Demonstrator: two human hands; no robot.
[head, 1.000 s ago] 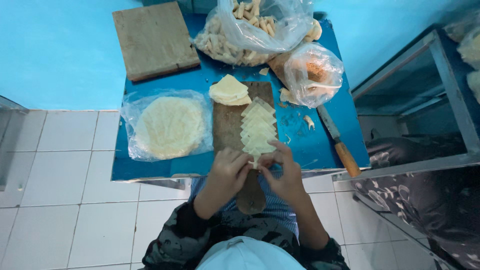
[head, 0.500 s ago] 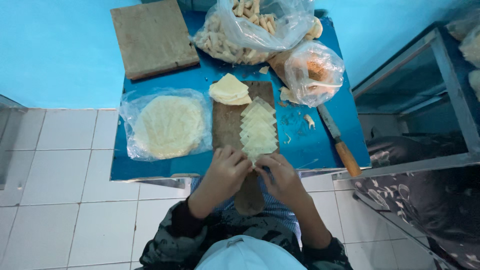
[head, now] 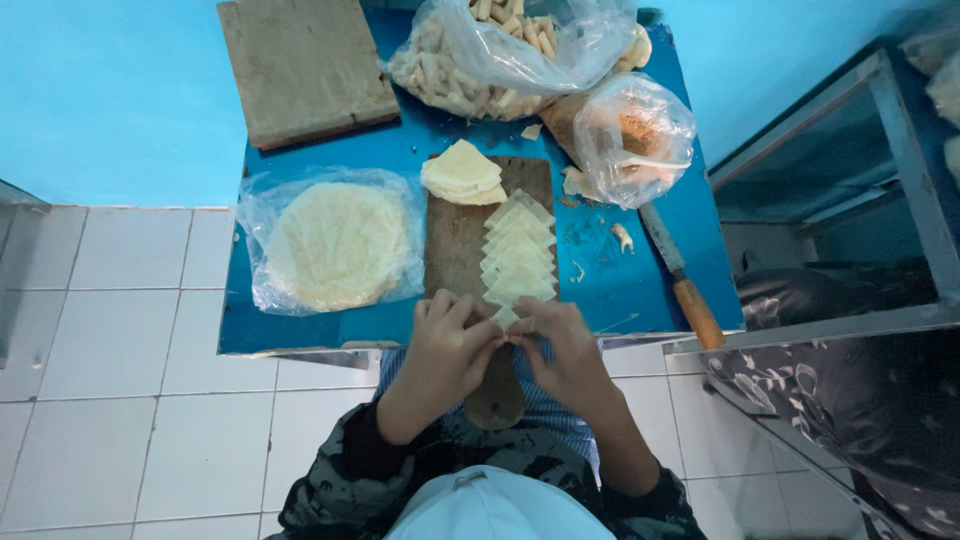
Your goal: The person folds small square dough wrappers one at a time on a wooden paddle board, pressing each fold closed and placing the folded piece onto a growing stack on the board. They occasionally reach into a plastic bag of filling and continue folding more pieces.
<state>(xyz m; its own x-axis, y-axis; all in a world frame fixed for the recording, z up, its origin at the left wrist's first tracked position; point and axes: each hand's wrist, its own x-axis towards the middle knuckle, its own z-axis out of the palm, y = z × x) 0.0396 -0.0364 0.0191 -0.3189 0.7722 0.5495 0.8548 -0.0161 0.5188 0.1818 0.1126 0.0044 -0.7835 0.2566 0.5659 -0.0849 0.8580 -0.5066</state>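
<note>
We see both hands meeting at the near end of a long wooden board (head: 455,240) that lies on a small blue table (head: 400,150). The left hand (head: 450,345) and the right hand (head: 565,350) are each curled, fingertips pinched together on one small pale dough wrapper (head: 506,316), which sits between them just at the table's near edge. The fingers are closed on it, not spread.

Just beyond that piece, a row of pale triangular wrappers (head: 518,250) runs away from us along the right half of the board, each overlapping the next. At the far end of the board rests a small stack of folded wrappers (head: 462,175).

Left of the board lies a clear plastic bag holding a round stack of flat dough sheets (head: 335,245). At the far left of the table sits a second, square wooden board (head: 305,65). At the far side, a large clear bag of pale finished pieces (head: 500,50) leans open, and right of the long board stands a smaller clear bag with orange-brown filling (head: 632,135). A knife with a wooden handle (head: 680,275) lies along the right edge of the table, handle towards us. A few dough scraps (head: 624,236) lie between knife and board.

White floor tiles (head: 110,330) spread left, and a metal rack (head: 850,200) stands right.
</note>
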